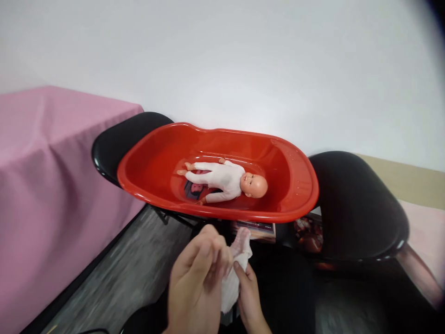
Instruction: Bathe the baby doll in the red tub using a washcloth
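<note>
My right hand (248, 290) grips a small, crumpled white cloth (229, 291) with a pinkish upper end, its thumb pressed on top. Close beside it, my left hand (200, 278) is raised with its fingers curled in; what they may hold is hidden. Both hands are in front of a red baby bathtub (299, 185), below its near rim. Inside the tub a baby doll (225, 178) in a white suit lies on its back, head to the right, with a grey patch on its front.
Black chair seats (358, 204) stand at the tub's right and, partly under it, at its left (128, 139). A pink cloth-covered table (62, 185) fills the left side. Books or magazines (260, 231) show beneath the tub. Behind is a white wall (222, 65).
</note>
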Motion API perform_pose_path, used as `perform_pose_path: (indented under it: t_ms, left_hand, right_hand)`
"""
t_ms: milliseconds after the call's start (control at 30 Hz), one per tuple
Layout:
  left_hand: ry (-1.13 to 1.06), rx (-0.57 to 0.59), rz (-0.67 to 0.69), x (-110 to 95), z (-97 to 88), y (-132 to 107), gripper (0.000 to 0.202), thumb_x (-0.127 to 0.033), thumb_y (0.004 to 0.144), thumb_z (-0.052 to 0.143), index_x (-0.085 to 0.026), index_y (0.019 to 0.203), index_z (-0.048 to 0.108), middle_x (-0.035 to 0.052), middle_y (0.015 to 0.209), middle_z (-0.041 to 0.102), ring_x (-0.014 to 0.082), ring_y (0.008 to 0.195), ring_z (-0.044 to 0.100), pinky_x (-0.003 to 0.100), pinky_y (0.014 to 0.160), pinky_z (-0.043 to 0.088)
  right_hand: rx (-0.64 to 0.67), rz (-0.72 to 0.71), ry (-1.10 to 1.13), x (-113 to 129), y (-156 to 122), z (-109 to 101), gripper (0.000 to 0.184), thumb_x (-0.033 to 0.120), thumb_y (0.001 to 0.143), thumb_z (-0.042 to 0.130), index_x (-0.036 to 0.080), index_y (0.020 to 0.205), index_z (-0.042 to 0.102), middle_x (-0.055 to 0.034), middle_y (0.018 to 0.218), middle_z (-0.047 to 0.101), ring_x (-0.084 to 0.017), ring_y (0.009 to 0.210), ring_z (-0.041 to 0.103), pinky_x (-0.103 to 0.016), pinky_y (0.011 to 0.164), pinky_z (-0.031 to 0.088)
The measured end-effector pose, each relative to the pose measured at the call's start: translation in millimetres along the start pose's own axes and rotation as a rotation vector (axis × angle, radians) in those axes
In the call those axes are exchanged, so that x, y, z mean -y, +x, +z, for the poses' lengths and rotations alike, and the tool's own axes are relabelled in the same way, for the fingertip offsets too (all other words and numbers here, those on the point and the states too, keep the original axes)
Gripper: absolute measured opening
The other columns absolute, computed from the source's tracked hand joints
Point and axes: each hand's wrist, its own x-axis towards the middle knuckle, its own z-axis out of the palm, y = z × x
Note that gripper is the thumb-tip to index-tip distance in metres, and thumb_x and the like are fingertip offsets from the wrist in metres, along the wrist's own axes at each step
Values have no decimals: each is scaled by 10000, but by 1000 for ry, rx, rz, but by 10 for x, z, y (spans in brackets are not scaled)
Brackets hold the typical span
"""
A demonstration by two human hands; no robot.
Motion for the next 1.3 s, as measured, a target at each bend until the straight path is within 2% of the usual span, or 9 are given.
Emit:
perform_pose_path:
  t_ms: [67, 200, 267, 400, 533, 633, 833, 1000, 1300]
  left_hand:
    - [-55, 20, 24, 46, 10, 129, 540, -497, 865, 918, -174, 658, 537, -30, 655, 450, 102, 589, 376, 236, 596, 430]
    - [-100, 32, 40, 145, 3, 202, 443, -457, 917, 881, -165, 711, 619, -38, 656, 459, 89, 588, 367, 225, 616, 412]
    - [-101, 51, 49, 171, -2, 182, 423, -448, 938, 864, -164, 716, 641, -43, 655, 461, 83, 590, 372, 229, 689, 451]
    - [-56, 58, 66, 170, 8, 143, 490, -448, 945, 854, -165, 631, 607, -28, 643, 452, 120, 705, 476, 290, 983, 486]
    - [-68, 68, 55, 148, 41, 127, 476, -442, 907, 889, -175, 606, 635, -14, 646, 462, 159, 807, 546, 319, 1025, 485]
    - [-97, 104, 69, 138, 74, 126, 425, -379, 887, 911, -165, 595, 688, -19, 643, 457, 137, 755, 535, 324, 985, 515]
    - [-140, 127, 82, 151, 116, 120, 87, -233, 877, 914, -210, 826, 848, -42, 713, 488, 47, 610, 461, 181, 629, 430]
    - [-132, 114, 77, 148, 138, 101, 158, -188, 839, 935, -215, 750, 808, -42, 738, 513, 55, 627, 511, 178, 613, 448]
    - [-62, 80, 158, 187, 125, 83, 159, -255, 808, 971, -238, 745, 825, -33, 774, 534, 58, 647, 528, 177, 618, 453]
  right_hand:
    - [18, 16, 2, 23, -17, 3, 583, 586, 732, 957, 168, 1121, 840, -116, 1078, 837, -305, 1006, 780, -423, 987, 593]
    - [21, 39, -17, 51, -24, -2, 615, 610, 710, 961, 171, 1123, 840, -113, 1083, 837, -331, 1088, 769, -438, 1028, 580]
    - [12, 34, -38, 50, -20, -9, 631, 617, 713, 955, 171, 1144, 836, -101, 1064, 835, -333, 1106, 763, -441, 1047, 571]
    - [5, 33, -52, 49, -19, -19, 628, 617, 732, 943, 173, 1162, 831, -94, 1071, 832, -324, 1085, 763, -433, 1040, 570]
    - [17, 46, -54, 72, -31, -14, 638, 613, 741, 941, 172, 1188, 824, -98, 1095, 830, -306, 1057, 765, -399, 993, 578]
    - [25, 42, -53, 82, -37, -15, 636, 608, 748, 939, 165, 1190, 821, -107, 1114, 829, -305, 1066, 763, -404, 1012, 573]
    - [15, 41, -53, 75, -32, -28, 627, 601, 745, 940, 160, 1173, 818, -123, 1140, 823, -326, 1098, 757, -429, 1005, 586]
    - [20, 35, -70, 77, -44, -28, 628, 597, 760, 929, 158, 1193, 809, -116, 1104, 824, -323, 1052, 764, -427, 972, 598]
    - [14, 37, -75, 66, -42, -39, 610, 598, 760, 927, 170, 1181, 815, -113, 1125, 821, -322, 1062, 762, -421, 987, 588]
